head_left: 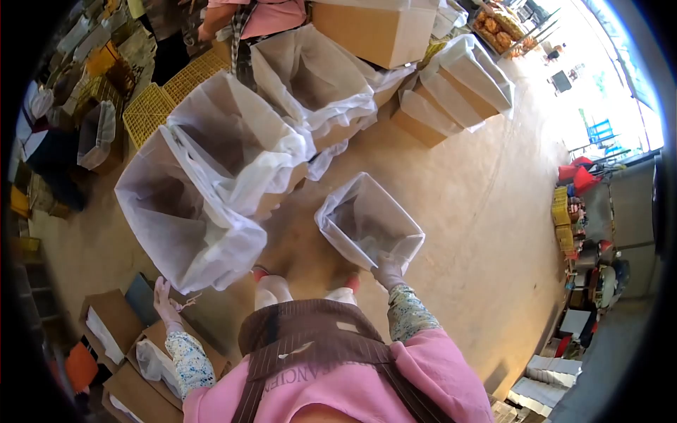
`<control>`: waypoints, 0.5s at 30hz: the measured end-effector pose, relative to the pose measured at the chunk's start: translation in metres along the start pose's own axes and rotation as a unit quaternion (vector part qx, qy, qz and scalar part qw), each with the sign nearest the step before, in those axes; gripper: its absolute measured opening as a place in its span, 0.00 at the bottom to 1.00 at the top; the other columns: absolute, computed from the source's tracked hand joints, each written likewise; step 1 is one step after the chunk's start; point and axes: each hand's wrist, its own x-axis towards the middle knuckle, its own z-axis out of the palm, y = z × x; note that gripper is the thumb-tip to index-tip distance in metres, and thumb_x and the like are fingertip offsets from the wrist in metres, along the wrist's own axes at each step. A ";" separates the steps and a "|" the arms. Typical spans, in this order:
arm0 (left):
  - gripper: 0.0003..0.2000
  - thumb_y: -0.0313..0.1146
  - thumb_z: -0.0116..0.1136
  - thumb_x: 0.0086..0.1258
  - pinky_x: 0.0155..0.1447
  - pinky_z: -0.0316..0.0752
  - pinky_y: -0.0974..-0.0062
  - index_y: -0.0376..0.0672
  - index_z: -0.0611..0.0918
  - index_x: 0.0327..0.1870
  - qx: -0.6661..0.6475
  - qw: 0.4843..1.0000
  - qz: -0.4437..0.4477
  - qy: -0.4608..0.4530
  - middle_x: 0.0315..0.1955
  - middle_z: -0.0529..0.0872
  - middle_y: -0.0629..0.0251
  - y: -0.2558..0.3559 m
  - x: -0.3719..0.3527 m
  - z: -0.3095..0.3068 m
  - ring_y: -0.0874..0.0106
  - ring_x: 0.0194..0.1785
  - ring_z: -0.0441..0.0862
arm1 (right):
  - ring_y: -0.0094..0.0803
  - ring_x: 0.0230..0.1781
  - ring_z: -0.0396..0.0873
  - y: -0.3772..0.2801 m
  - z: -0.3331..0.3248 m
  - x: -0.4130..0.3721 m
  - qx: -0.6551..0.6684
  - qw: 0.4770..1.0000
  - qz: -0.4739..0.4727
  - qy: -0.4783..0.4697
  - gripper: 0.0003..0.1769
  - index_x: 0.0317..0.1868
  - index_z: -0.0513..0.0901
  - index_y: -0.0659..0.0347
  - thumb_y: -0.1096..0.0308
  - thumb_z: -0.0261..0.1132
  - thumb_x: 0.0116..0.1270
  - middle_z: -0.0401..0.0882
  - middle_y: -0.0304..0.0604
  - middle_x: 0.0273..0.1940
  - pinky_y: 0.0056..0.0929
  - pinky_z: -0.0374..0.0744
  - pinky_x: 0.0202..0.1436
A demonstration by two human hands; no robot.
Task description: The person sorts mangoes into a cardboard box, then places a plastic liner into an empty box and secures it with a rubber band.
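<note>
My right hand point(388, 269) grips the near rim of a small box with a white liner point(369, 220), whose mouth faces up above the floor to my front right. My left hand point(166, 304) is out at the left with its fingers stretched apart, its fingertips close to the lower corner of a large white-lined box point(236, 250). A thin, pale, twig-like piece point(189, 302) shows beside that hand. Behind the large box stand a second lined box point(243, 134) and a third lined box point(314, 70), their liners folded over the rims.
Open cardboard boxes point(113, 328) stand below my left hand. More lined boxes point(458, 88) are grouped at the back. Yellow crates point(149, 113) lie at the back left, near a person in pink point(271, 17). Crates and goods point(564, 218) line the right wall.
</note>
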 end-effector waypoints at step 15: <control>0.17 0.39 0.51 0.62 0.17 0.63 0.87 0.40 0.78 0.49 0.195 0.916 -0.231 -0.263 0.34 0.85 0.65 -0.064 -0.254 0.178 0.86 0.14 0.65 | 0.30 0.30 0.77 0.261 0.097 0.019 0.259 0.905 0.281 -0.185 0.11 0.31 0.79 0.59 0.62 0.63 0.52 0.79 0.40 0.27 0.29 0.74 0.37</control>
